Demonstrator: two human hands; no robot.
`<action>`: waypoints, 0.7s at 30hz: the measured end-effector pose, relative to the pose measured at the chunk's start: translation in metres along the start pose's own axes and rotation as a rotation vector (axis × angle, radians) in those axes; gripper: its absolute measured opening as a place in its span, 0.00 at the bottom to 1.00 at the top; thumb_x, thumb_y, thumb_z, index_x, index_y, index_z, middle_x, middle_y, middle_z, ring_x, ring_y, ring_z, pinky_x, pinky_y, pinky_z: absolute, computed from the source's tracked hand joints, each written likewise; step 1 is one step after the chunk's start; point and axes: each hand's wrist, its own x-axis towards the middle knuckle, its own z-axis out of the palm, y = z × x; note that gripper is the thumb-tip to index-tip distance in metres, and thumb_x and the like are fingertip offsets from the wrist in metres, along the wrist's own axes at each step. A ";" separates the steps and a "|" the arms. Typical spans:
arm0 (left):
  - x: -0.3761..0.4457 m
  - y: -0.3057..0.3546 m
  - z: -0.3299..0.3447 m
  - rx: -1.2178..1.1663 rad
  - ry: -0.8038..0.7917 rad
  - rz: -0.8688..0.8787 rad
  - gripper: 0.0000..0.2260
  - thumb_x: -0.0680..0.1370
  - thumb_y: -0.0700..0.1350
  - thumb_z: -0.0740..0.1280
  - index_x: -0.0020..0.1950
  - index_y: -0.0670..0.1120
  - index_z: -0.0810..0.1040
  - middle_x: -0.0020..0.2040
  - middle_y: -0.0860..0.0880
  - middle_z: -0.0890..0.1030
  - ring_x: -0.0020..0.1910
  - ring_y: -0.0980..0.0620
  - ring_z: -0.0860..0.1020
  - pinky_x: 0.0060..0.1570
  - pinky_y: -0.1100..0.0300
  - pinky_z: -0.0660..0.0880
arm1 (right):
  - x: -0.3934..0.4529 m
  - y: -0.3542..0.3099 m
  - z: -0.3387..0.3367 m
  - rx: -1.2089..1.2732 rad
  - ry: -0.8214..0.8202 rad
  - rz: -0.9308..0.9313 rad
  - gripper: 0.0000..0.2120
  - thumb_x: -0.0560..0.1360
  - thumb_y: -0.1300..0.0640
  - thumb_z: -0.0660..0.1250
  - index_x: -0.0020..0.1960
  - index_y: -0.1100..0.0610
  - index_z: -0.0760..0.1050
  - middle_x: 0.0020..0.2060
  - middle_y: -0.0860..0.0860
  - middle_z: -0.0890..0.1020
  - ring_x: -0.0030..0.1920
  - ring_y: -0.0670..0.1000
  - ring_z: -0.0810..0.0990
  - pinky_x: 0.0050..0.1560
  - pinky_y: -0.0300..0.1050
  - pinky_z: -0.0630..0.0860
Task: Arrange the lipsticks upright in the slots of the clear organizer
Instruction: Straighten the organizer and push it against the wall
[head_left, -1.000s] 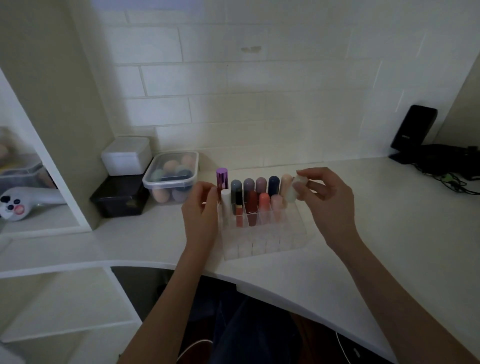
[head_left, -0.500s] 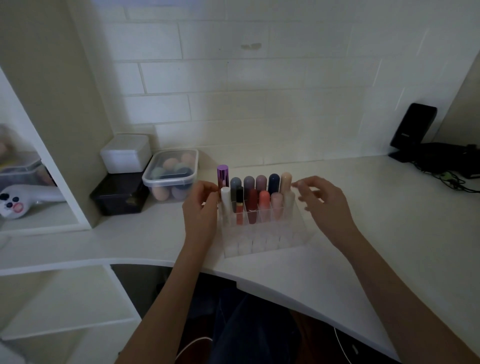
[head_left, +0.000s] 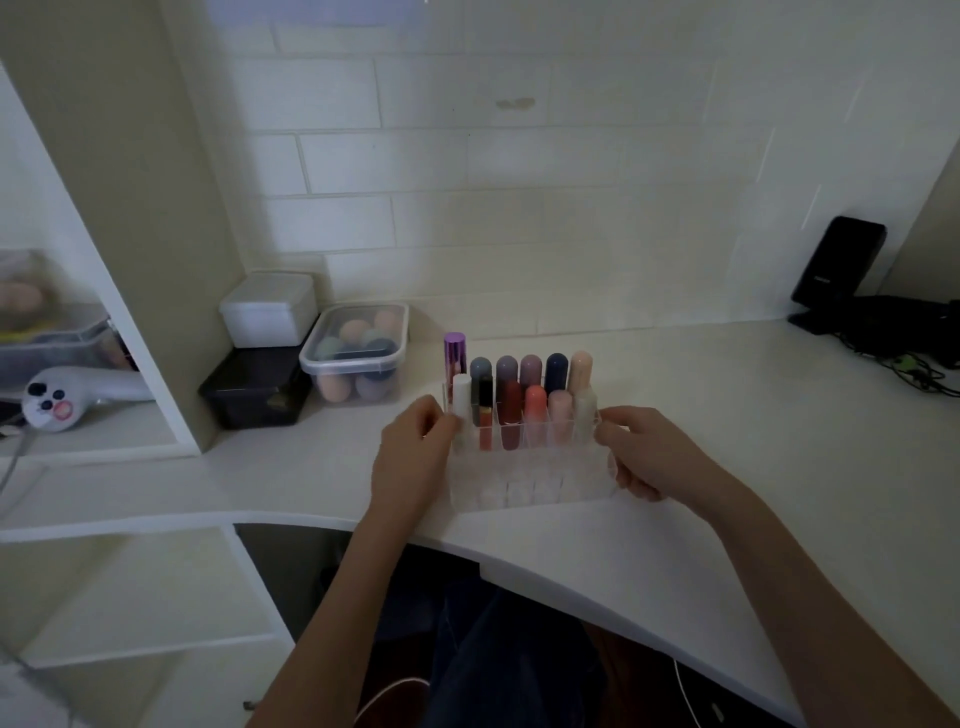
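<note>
A pale brick-tiled wall backs the white counter (head_left: 727, 415) in front of you, with shelving off to the left. At the far right sits a black stand with dark cables (head_left: 836, 270); at the far left, a white lidded box (head_left: 267, 309) is stacked on a black one (head_left: 252, 389), with a clear tub of makeup sponges (head_left: 358, 353) just beside them.

The clear organizer (head_left: 530, 478) stands near the counter's front edge, between your hands. Its two far rows hold lipsticks (head_left: 519, 400) upright; the near slots look empty. No loose lipstick shows on the counter, so the filling looks done or close to it.

Your left hand (head_left: 415, 457) rests against the organizer's left end wall, fingers curled at the top edge beside the white tube (head_left: 461, 395). Your right hand (head_left: 654, 452) wraps the right end, fingers curled round the near corner. So both grips are closed on the organizer's ends.

Expect the organizer to be stiff, light and smooth, likely slippery acrylic that could crack if dropped. The load sits at the far side, so it may tip away from you if lifted. Hold low on both end walls with even pressure, and slide it rather than lift it. The tall purple-capped tube (head_left: 455, 353) at the far left looks the likeliest to wobble.
</note>
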 end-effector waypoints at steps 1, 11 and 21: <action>-0.002 0.000 -0.001 0.054 -0.027 0.002 0.15 0.77 0.42 0.61 0.32 0.48 0.63 0.32 0.48 0.68 0.32 0.52 0.67 0.36 0.59 0.64 | 0.001 0.001 0.003 -0.040 0.043 -0.026 0.10 0.78 0.54 0.58 0.53 0.53 0.76 0.25 0.55 0.75 0.15 0.45 0.67 0.18 0.33 0.62; -0.004 0.002 -0.009 0.295 -0.133 0.018 0.11 0.78 0.48 0.60 0.37 0.47 0.65 0.34 0.47 0.72 0.33 0.51 0.69 0.33 0.60 0.66 | 0.014 0.006 0.015 -0.266 0.193 -0.226 0.19 0.79 0.56 0.57 0.39 0.71 0.72 0.32 0.63 0.76 0.31 0.54 0.71 0.37 0.54 0.74; 0.067 0.003 0.007 0.251 0.118 0.006 0.08 0.78 0.44 0.59 0.43 0.40 0.71 0.35 0.47 0.75 0.37 0.46 0.75 0.34 0.56 0.71 | 0.085 -0.025 0.016 -0.278 0.255 -0.248 0.15 0.77 0.59 0.58 0.34 0.64 0.71 0.30 0.60 0.75 0.33 0.58 0.75 0.40 0.52 0.73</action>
